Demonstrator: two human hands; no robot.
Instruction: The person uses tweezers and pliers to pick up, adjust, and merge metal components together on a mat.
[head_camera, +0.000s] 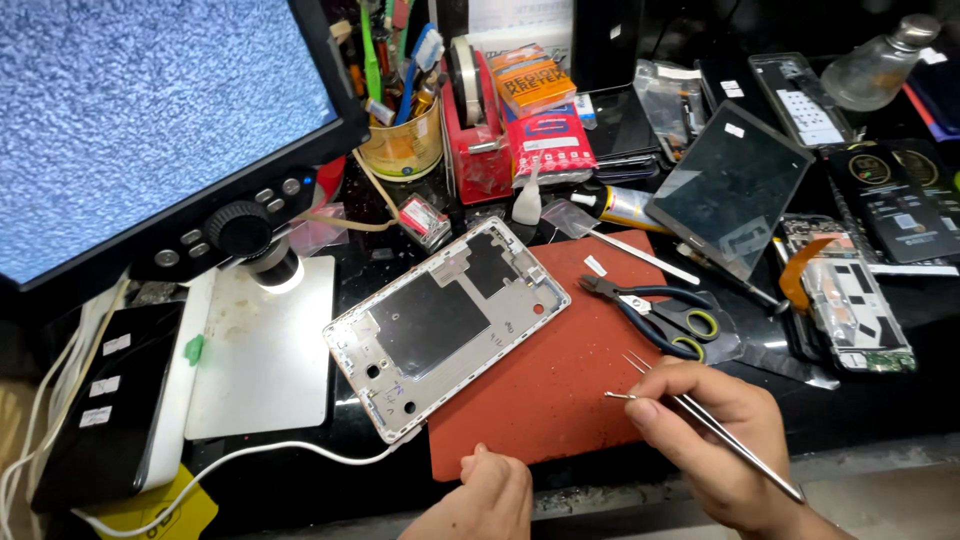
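My right hand (715, 435) sits at the lower right, over the near edge of a red work mat (560, 385). It grips thin metal tweezers (745, 445), and a tiny metal piece shows at my fingertips. My left hand (485, 500) rests curled at the mat's near edge with nothing in it. A silver tablet back frame (445, 325) lies open side up across the mat's left edge, to the left of both hands.
A digital microscope with a static-filled screen (150, 110) and white base (265, 350) stands left. Blue-handled cutters and scissors (660, 312), a dark tablet screen (730, 190), phone parts (850, 310), a tape dispenser (475, 130), a tool tin (405, 140) and a glass bottle (880, 65) crowd the bench.
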